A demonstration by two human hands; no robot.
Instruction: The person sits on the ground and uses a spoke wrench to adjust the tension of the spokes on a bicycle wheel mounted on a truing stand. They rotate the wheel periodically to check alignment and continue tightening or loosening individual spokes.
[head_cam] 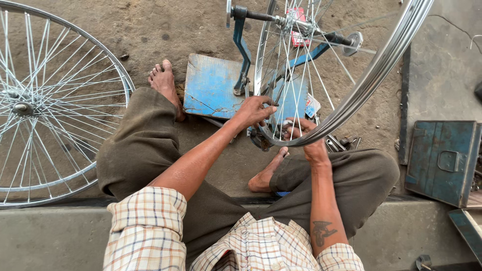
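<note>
A spoked bicycle wheel with a shiny metal rim stands upright in a blue truing stand in front of me. My left hand grips the rim's lower edge on its left side, fingers curled over it. My right hand pinches the bottom of the rim from the right, with something small and pale between the fingertips; what it is cannot be told. The stand rests on a worn blue board. My bare feet sit on either side of it.
A second spoked wheel lies flat on the dirt ground at the left. A blue-green metal box sits at the right on a concrete slab. Small metal parts lie beside my right knee. I sit on a concrete ledge.
</note>
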